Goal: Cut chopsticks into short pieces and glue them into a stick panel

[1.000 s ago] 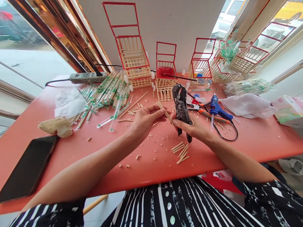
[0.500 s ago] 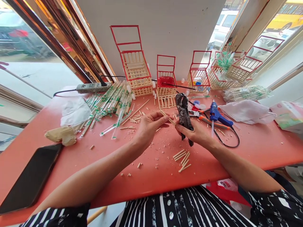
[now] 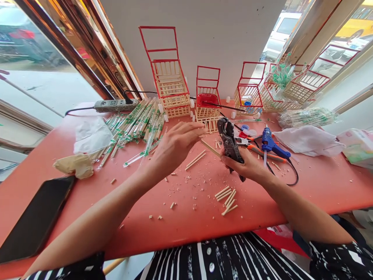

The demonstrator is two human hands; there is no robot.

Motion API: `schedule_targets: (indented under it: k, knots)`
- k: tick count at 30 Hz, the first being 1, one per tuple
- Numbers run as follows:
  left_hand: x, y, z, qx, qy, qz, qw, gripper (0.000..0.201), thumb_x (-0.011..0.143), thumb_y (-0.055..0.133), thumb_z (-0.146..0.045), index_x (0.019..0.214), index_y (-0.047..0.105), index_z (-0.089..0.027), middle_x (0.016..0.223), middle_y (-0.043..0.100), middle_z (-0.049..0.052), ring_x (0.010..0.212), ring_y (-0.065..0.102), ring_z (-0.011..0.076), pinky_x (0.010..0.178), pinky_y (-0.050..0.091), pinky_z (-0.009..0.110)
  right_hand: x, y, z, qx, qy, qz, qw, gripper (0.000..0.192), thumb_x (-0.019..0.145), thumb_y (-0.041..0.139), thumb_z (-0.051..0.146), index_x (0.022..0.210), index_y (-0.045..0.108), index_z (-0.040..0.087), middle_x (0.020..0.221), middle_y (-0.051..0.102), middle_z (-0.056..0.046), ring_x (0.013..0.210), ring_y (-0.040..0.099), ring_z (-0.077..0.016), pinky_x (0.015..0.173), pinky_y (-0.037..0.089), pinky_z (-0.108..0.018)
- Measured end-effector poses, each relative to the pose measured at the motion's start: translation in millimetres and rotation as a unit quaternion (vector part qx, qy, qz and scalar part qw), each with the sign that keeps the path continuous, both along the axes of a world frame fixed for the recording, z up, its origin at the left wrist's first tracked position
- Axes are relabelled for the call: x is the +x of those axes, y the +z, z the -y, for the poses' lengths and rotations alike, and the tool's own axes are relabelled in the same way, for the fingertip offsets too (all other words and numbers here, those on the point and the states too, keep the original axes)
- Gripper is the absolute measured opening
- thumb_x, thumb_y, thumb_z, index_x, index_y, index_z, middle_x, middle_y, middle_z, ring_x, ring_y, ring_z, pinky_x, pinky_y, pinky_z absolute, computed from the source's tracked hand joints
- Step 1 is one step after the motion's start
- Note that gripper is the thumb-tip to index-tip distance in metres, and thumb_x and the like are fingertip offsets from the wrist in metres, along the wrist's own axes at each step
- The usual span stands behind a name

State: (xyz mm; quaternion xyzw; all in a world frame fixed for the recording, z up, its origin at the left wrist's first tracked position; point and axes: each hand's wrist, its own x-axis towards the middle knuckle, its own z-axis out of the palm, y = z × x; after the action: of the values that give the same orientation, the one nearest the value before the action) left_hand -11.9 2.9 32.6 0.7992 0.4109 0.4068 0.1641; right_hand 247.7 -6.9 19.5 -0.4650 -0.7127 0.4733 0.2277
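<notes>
Fingers of the right hand wrap the handles of dark metal cutting pliers and pinch a thin pale wooden stick pointing leftward. Just left, the left hand hovers open, fingers extended. Short cut wooden sticks lie on the orange-red table below the right hand; a blue glue gun rests beyond it.

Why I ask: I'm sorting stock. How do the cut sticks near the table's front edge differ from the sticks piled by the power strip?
The cut sticks are short, bare and pale; the sticks by the power strip are long and sealed in clear wrappers with green print. The cut sticks form a small loose cluster; the wrapped ones make a big spread-out heap. Both lie on the red table.
</notes>
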Motion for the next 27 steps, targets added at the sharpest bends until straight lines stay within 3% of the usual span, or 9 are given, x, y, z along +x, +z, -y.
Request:
schedule_targets:
  k: [4,9,14,17,21,24,27]
  knots:
    - [-1,-8.7,0,0.027,-0.045,-0.126,0.991,0.022,0.105,0.059,-0.027,0.104,0.081,-0.023,0.109,0.081,0.011,0.111,0.069,0.029,0.1,0.049,0.043,0,0.8,1,0.04,0.023,0.028,0.999,0.027,0.093,0.063,0.044,0.084,0.058,0.019,0.069,0.056,0.001,0.062,0.051,-0.0132,0.056,0.041,-0.027]
    - [-4,-8.2,0,-0.056,-0.079,-0.184,0.978,0.023,0.1,0.062,-0.024,0.082,0.075,-0.021,0.08,0.073,0.007,0.077,0.064,0.0221,0.076,0.044,0.032,1,2.6,2,0.121,0.025,0.06,0.99,0.025,0.094,0.062,0.039,0.08,0.057,0.019,0.066,0.049,0.003,0.061,0.043,-0.0119,0.056,0.033,-0.027]
    - [-5,0.2,4,-0.151,-0.117,-0.218,0.957,0.033,0.1,0.059,-0.025,0.068,0.064,-0.019,0.066,0.064,0.002,0.062,0.054,0.0161,0.064,0.034,0.029,4,4.3,4,0.189,0.047,0.07,0.978,0.022,0.095,0.061,0.034,0.08,0.055,0.019,0.068,0.048,0.003,0.061,0.04,-0.0107,0.058,0.032,-0.027]
    - [-5,-1.1,3,-0.222,-0.155,-0.159,0.949,0.034,0.101,0.058,-0.028,0.068,0.063,-0.019,0.062,0.064,0.0,0.058,0.055,0.0134,0.062,0.036,0.026,7,3.5,2,0.189,0.03,0.064,0.979,0.024,0.094,0.065,0.036,0.08,0.057,0.019,0.068,0.048,0.003,0.062,0.041,-0.0109,0.059,0.032,-0.027]
    - [1,-15.1,-4,-0.346,-0.171,0.0,0.922,0.031,0.095,0.067,-0.041,0.073,0.067,-0.019,0.062,0.066,0.001,0.054,0.058,0.0126,0.056,0.04,0.024,10,2.3,-4,0.117,-0.073,-0.049,0.989,0.032,0.096,0.067,0.05,0.09,0.063,0.019,0.071,0.055,0.001,0.065,0.051,-0.0144,0.061,0.042,-0.029]
    - [11,-28.3,-4,-0.431,-0.147,0.168,0.874,0.041,0.085,0.079,-0.056,0.078,0.07,-0.017,0.062,0.067,0.002,0.052,0.057,0.0119,0.052,0.041,0.024,10,3.1,-7,0.097,-0.15,-0.155,0.972,0.042,0.094,0.068,0.06,0.101,0.068,0.019,0.072,0.056,0.0,0.067,0.056,-0.0163,0.062,0.051,-0.031]
    - [25,-36.6,3,-0.476,-0.142,0.293,0.817,0.053,0.074,0.087,-0.065,0.081,0.072,-0.015,0.064,0.066,0.002,0.055,0.057,0.0109,0.053,0.043,0.024,7,3.9,-4,0.109,-0.173,-0.166,0.965,0.046,0.09,0.072,0.064,0.102,0.071,0.019,0.07,0.053,0.002,0.065,0.053,-0.0148,0.058,0.05,-0.029]
